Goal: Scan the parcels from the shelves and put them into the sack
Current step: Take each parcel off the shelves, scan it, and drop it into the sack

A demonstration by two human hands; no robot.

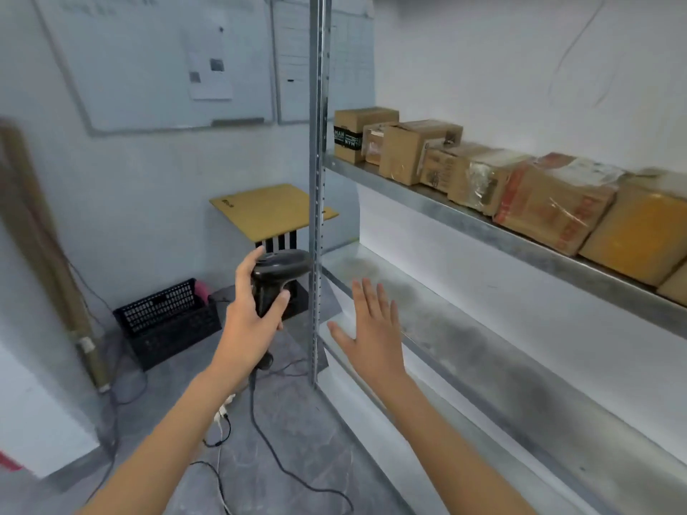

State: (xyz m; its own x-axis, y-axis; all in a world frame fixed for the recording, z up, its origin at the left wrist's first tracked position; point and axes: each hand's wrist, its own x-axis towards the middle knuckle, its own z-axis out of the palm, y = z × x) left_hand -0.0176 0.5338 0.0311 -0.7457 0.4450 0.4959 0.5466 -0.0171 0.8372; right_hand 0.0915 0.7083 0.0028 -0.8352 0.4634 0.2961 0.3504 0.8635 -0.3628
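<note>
Here, left hand (256, 321) gripped scanner (277, 280) at frame centre; right hand (371, 328) flat, fingers spread, held nothing, over lower shelf (502, 351). Parcels (483, 180) lined upper shelf (520, 239), right.

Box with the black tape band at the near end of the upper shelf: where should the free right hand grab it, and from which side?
Judging by its pose, span the top of the black-banded box from the open shelf front, thumb on the front face. Its right side is crowded by the neighbouring boxes and a wall stands behind. The right hand is open; the left hand holds the scanner.
</note>
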